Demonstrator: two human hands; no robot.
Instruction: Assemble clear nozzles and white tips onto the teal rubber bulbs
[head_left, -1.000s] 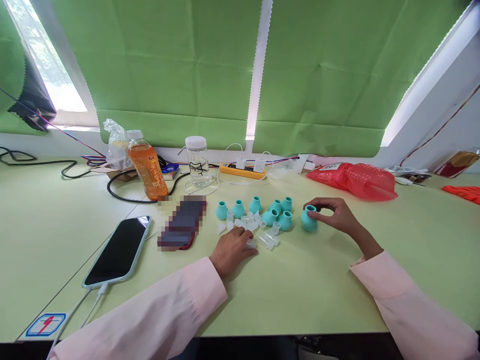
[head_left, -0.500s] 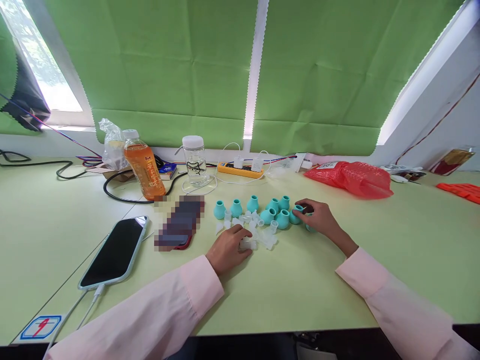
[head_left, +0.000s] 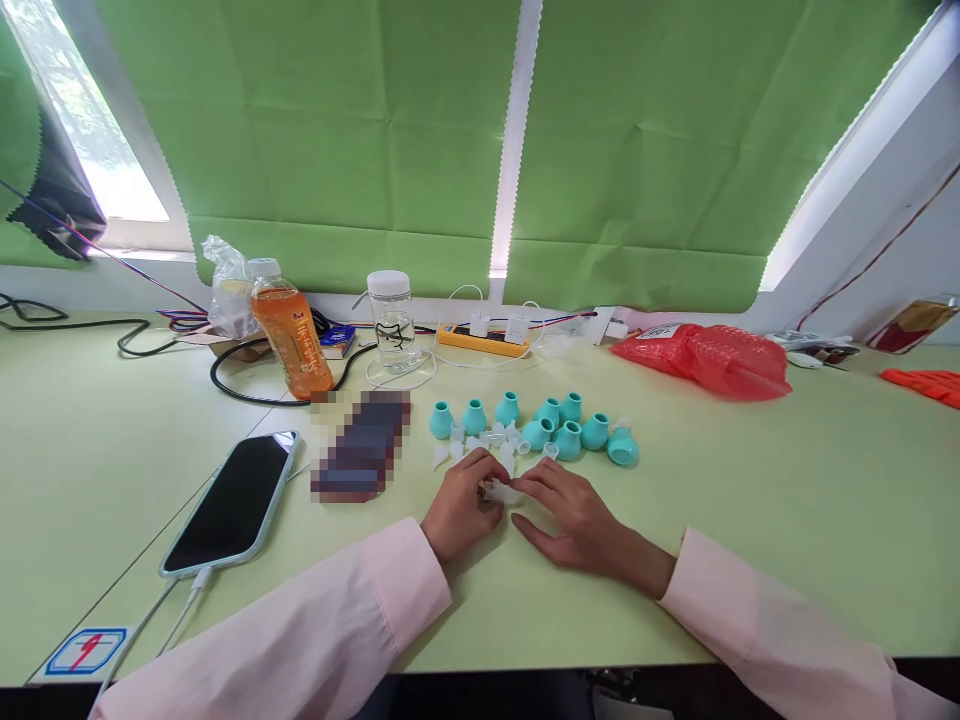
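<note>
My left hand is closed around a translucent plastic piece just above the table; the fingers hide part of it. Reaching in from the right, my right hand has thumb and forefinger spread apart, its fingertips close to that piece. Whether they touch it I cannot tell. Beyond both hands lie several small translucent plastic pieces, some cup-shaped. Behind these stand several turquoise bulb-shaped pieces with open necks. One turquoise bulb at the right end lies tilted, with something clear at its top.
A phone with a charging cable and a blurred dark phone lie to the left. Along the back are an orange drink bottle, a clear bottle, a yellow power strip and a red plastic bag.
My right hand has left the turquoise bulb at the right and moved left and nearer, beside my left hand. The rightmost bulb now shows fully. My left hand has stayed about in place.
</note>
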